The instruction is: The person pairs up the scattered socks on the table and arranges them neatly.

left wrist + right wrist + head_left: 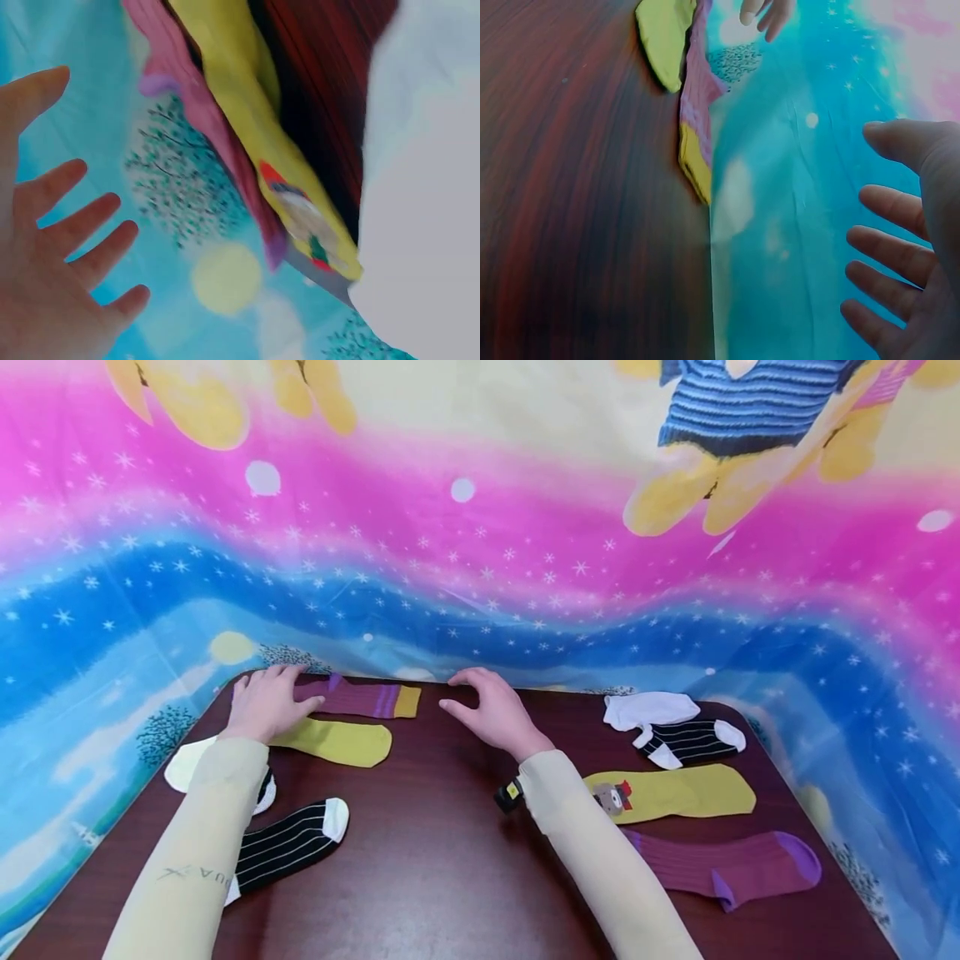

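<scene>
My left hand [266, 703] hovers at the table's back left with its fingers spread, holding nothing. Nearest to it are a purple sock [360, 698] with a yellow cuff and a yellow sock [345, 742], which shows a cartoon animal face in the left wrist view. Partly hidden by my left forearm lie a white sock [182, 766] and a black striped sock [288, 847]. My right hand [495, 710] is over the table's back middle, fingers apart and loosely bent, with nothing in them. In the right wrist view its fingers [892, 251] show against the backdrop.
On the right lie a white sock [652, 709], a black striped sock [697, 739], a yellow sock [690, 793] with an animal face and a purple sock [750, 864]. A patterned cloth [465, 568] hangs behind the dark wooden table [427, 860].
</scene>
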A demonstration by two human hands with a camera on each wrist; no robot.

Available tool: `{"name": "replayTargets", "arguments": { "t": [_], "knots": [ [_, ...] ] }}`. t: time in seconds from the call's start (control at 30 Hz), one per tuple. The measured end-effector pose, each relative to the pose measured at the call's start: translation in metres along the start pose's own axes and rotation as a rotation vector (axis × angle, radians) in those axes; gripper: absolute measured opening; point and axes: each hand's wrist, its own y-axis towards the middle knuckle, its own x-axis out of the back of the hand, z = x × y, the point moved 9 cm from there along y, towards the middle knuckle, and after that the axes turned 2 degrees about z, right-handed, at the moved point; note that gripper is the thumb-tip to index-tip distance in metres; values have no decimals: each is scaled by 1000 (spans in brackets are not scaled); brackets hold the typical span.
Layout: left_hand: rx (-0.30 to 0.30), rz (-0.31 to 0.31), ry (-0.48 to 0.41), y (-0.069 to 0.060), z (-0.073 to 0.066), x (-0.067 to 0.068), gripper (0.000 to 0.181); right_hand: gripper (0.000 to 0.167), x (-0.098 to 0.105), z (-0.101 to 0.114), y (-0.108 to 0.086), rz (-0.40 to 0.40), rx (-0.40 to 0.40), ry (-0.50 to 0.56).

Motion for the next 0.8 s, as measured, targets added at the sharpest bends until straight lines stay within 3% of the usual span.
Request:
{"name": "replayTargets", "arguments": {
  "t": [0.17, 0.33, 0.57, 0.8],
  "knots": [
    [31, 21, 1, 6, 23, 6, 78, 47, -9, 15, 16, 53, 4, -28],
    [63, 27, 11, 12, 35, 7, 67, 46, -20, 22, 27, 95, 0, -52],
    [120, 49, 37, 14, 55, -7, 56, 42, -41, 22, 43, 148, 23, -130],
    [160, 95, 9, 13, 65, -25, 55, 50, -77, 13, 54, 204, 17, -214]
  ]
}}
